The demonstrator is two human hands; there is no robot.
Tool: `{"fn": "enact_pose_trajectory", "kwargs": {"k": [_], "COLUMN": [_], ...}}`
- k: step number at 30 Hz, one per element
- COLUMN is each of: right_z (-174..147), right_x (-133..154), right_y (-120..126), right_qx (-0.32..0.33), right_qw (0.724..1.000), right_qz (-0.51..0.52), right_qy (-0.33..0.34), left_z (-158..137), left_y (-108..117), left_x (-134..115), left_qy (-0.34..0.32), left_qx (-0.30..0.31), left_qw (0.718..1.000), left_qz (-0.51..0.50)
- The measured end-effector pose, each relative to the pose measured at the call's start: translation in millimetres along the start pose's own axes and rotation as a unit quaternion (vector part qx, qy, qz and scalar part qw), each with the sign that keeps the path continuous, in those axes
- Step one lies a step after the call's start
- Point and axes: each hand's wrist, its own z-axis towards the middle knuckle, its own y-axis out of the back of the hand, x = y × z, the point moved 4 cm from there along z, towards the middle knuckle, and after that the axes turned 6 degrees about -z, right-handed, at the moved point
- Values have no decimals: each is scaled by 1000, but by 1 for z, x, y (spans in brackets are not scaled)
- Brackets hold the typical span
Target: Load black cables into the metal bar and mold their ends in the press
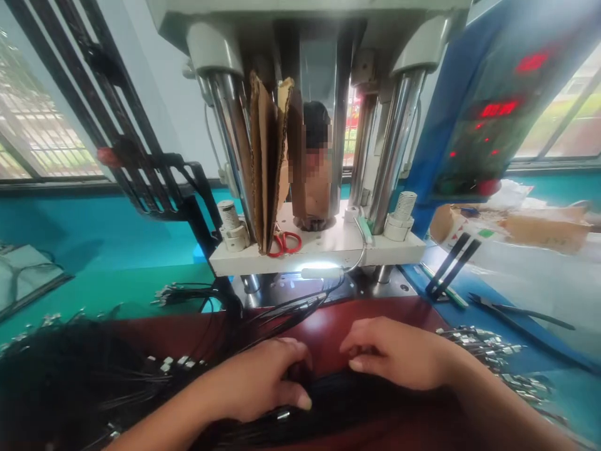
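The left hand (265, 379) and right hand (399, 352) curl loosely — black cables (345, 401) nearby.

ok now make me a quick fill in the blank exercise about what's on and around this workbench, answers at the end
1. The red-handled tool on the white plate is a pair of ____.
2. The brown sheets standing beside that tool are made of ____.
3. The cables piled beside the left hand are ____ in colour.
4. The digits on the control panel glow ____.

Missing words: scissors; cardboard; black; red
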Motion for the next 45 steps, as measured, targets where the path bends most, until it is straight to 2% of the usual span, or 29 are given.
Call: {"fn": "enact_pose_trajectory", "kwargs": {"k": [6, 17, 21, 25, 28, 30, 33, 35, 36, 38, 41, 45], "right_z": [2, 1, -1, -1, -2, -6, -19, -29, -33, -40, -43, -27], "right_x": [1, 7, 6, 5, 15, 27, 44, 43, 38, 21, -1, 6], "right_y": [-2, -2, -3, -5, -9, -10, -10, -14, -18, -22, -15, 11], "right_qx": [58, 59, 75, 98, 112, 66, -93, -155, -155, -111, -58, -54], "right_qw": [998, 998, 997, 994, 990, 990, 977, 967, 968, 976, 989, 997], "right_qz": [2, 18, 10, -41, -72, -119, -188, -193, -186, -164, -98, -25], "right_qy": [14, 27, 6, -33, -35, -38, -48, -57, -65, -89, -98, -58], "left_z": [3, 1, 0, -3, -4, -3, 0, 1, 1, 2, 2, 2], "left_y": [-6, -3, -3, -6, -7, -7, -8, -8, -9, -9, -9, -9], "left_x": [6, 4, 3, 1, 1, 1, 1, 3, 4, 6, 7, 8], "left_qy": [12, 0, -14, -16, -12, -23, -59, -77, -80, -83, -94, -86], "left_qx": [33, 13, 4, 11, 12, 15, 12, 3, 0, -5, -13, -22], "left_qw": [998, 999, 999, 999, 998, 998, 997, 995, 995, 994, 992, 993], "left_qz": [-50, -49, -37, -35, -55, -60, -56, -58, -62, -71, -79, -81]}}
